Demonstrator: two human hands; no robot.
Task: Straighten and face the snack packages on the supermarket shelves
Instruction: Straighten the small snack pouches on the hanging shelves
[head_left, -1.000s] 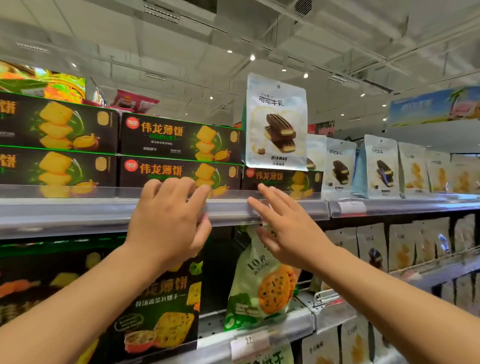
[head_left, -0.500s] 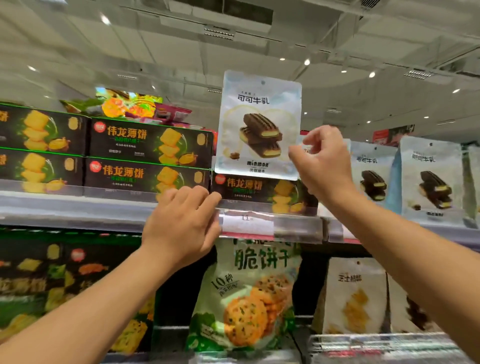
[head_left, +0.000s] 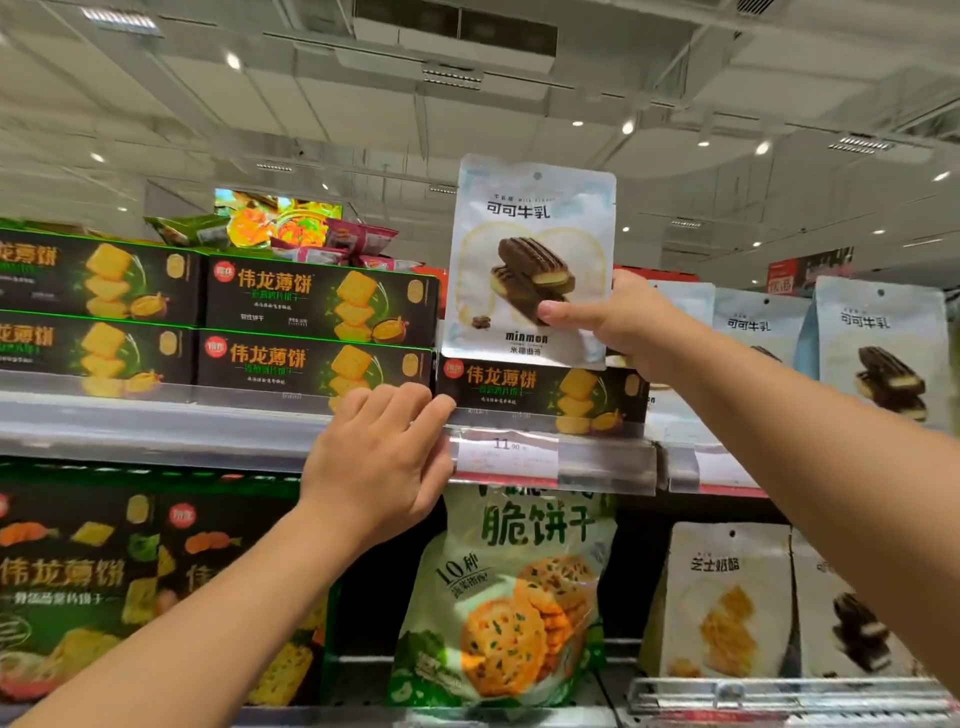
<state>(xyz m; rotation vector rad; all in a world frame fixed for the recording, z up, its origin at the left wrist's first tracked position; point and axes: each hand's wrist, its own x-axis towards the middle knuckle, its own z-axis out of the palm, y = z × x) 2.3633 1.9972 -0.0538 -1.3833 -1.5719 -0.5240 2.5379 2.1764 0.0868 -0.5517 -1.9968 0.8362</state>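
A supermarket aisle. Stacked cracker boxes (head_left: 317, 301) and hanging-style snack pouches (head_left: 880, 348) fill tiered shelves, with a price label (head_left: 506, 452) in the shelf rail (head_left: 156, 431) at 6 o'clock. Recessed ceiling lights (head_left: 234, 61) run overhead at 12 o'clock.

Ceiling (head_left: 311, 104): pale panels crossed by beams and ducting, viewed from below. Recessed spotlights (head_left: 233, 61) scattered across it, all lit. Slotted air vents (head_left: 451, 77) set among the panels. A dark rectangular ceiling unit (head_left: 457, 31) sits at top centre. Far back on the left, a bright multicoloured display sign (head_left: 278, 221). Far right, a red sign (head_left: 782, 278), text unreadable. Upper shelf edge (head_left: 156, 431) is a grey metal rail; a lower wire rail (head_left: 779, 693) runs at bottom right.
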